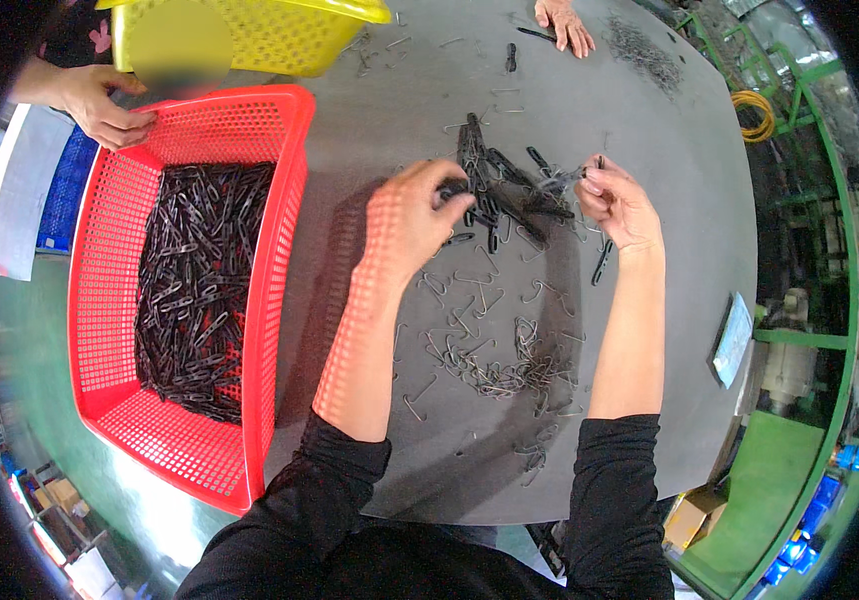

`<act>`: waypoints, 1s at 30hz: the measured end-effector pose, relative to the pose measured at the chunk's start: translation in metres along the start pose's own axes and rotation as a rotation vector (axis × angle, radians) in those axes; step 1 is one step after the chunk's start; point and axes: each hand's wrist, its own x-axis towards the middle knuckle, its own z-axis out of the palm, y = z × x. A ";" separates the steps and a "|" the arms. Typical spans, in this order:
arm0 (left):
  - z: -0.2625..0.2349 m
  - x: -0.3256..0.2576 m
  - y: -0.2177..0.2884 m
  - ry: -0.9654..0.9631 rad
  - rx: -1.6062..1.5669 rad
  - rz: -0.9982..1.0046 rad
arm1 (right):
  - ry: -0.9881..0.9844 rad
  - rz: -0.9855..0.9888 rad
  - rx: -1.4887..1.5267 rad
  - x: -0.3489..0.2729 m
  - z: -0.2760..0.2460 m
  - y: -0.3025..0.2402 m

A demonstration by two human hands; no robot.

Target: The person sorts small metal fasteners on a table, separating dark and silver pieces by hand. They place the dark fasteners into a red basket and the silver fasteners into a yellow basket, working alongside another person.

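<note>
A loose pile of slim black slotted pieces [524, 200] lies on the grey table between my hands. At the pile's left side my left hand [407, 215] has its fingers curled around dark pieces of the same kind, partly hidden by the fingers. On the right, my right hand [619, 205] is closed in a pinch on a small black piece, whose shape is mostly covered. Bent metal wire hooks [494, 370] are scattered and heaped on the table between my forearms.
A red perforated basket [294, 150] holding many black slotted pieces [199, 290] stands at the left. Another person's hand [104, 105] touches its far rim. A yellow basket [289, 40] stands at the back. A further hand [566, 28] rests at the far edge; a blue packet [732, 340] lies right.
</note>
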 end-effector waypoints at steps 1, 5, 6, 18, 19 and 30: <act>0.004 -0.001 -0.002 -0.048 0.054 0.028 | 0.044 0.036 -0.110 0.002 0.001 0.002; 0.008 -0.005 -0.007 -0.129 0.184 0.051 | 0.083 0.048 -0.192 -0.002 0.005 0.000; 0.007 -0.005 -0.007 -0.145 0.217 0.040 | 0.054 0.020 -0.123 -0.004 0.006 -0.002; -0.006 0.004 0.000 -0.147 -1.097 -0.350 | 0.143 0.079 -0.202 -0.016 -0.011 -0.003; -0.006 0.003 -0.002 -0.164 -1.160 -0.349 | 0.139 0.077 -0.200 -0.020 -0.012 -0.004; 0.041 0.029 0.016 -0.029 0.045 0.065 | 0.319 0.111 -0.310 -0.077 -0.042 -0.008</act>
